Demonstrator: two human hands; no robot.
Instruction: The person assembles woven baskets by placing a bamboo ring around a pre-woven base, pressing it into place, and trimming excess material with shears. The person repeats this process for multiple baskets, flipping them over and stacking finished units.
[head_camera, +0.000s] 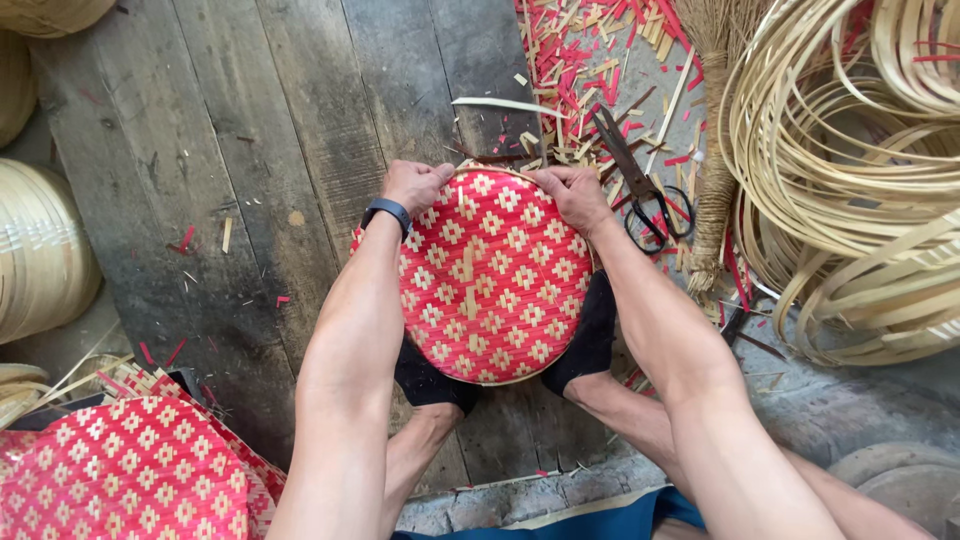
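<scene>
You are gripping the far rim of the red woven tray (492, 275) with both hands, left hand (415, 184) and right hand (570, 192) closed on it, while your feet are bracing it on the floor; uneven pressure is risking a cracked rim strip.

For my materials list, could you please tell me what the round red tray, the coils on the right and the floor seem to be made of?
Tray: apparently thin woven bamboo or similar splints, dyed red and left natural, in a diamond pattern; matte.
Coils: pale, bare flat strips, probably split bamboo or cane, bent into hoops.
Floor: wide wooden planks, grey, weathered, unfinished, with visible grain and cracks.
</scene>
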